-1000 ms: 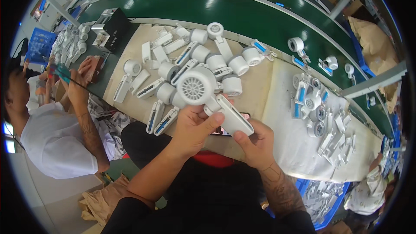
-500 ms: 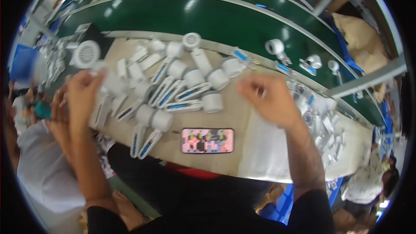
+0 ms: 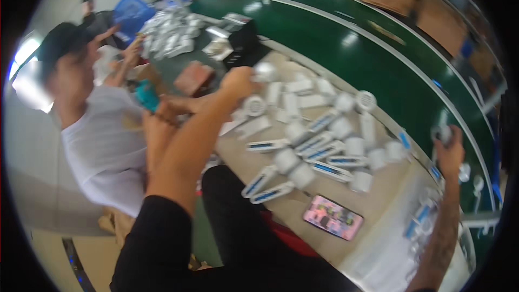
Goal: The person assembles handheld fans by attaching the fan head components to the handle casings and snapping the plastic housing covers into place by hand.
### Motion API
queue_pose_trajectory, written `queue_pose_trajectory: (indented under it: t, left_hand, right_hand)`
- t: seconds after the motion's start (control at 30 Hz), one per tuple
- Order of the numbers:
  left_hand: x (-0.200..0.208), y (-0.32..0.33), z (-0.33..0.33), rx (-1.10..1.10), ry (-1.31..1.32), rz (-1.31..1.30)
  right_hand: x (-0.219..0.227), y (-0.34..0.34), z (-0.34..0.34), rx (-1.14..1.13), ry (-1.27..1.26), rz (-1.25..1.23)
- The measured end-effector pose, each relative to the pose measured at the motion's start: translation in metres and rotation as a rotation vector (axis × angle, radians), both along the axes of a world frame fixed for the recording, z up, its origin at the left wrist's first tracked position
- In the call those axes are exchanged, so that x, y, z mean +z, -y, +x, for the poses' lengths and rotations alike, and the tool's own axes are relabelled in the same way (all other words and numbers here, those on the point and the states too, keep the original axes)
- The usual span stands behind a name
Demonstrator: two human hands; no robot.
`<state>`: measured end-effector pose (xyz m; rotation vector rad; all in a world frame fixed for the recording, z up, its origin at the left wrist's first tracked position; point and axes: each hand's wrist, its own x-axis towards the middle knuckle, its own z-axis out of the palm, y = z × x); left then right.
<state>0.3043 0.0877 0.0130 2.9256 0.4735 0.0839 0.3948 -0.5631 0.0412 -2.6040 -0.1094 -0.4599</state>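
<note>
At the lower middle right, a smartphone (image 3: 333,217) lies screen up on the beige bench mat (image 3: 281,217), nearest the person. Beyond it, across the middle of the frame, handheld fans (image 3: 331,171) lie in a loose cluster, several with blue or dark strips showing along their white handles; I judge these handles unclosed, so this batch looks far from done. At lower right, a heap of white fan parts (image 3: 423,217), some with blue strips, also appears to be left.

Farther up, left of the frame's centre, the left hand (image 3: 238,82) is at a white fan head (image 3: 265,72), its fingers bunched near it; blur hides whether they grip it or have let it go. At the right of the frame, the right hand (image 3: 452,154) reaches to a white fan (image 3: 445,132) over the green conveyor belt (image 3: 386,67), fingers around it, though I cannot tell if they are closed on it. More white units sit below it along the belt, seemingly unhandled. Toward the upper left, past a black box-shaped device (image 3: 243,43), lies a large white pile (image 3: 172,31); whether those pieces are finished cannot be told.
</note>
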Motion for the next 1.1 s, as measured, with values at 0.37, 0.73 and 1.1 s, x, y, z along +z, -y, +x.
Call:
queue_pose_trajectory:
  t: [0.37,0.73,1.1]
  left_hand:
    - [0.1,0.205,-0.098,-0.614,0.368,-1.047]
    - [0.058,0.281,-0.224,-0.38,-0.409,-2.104]
    - [0.034,0.269,-0.22,-0.437,-0.232,-1.878]
  right_hand:
    - [0.099,-0.121,-0.185,0.491,-0.15,0.894]
    - [0.043,-0.134,-0.285,0.534,-0.444,1.313]
    - [-0.003,-0.156,-0.302,0.468,-1.131,1.879]
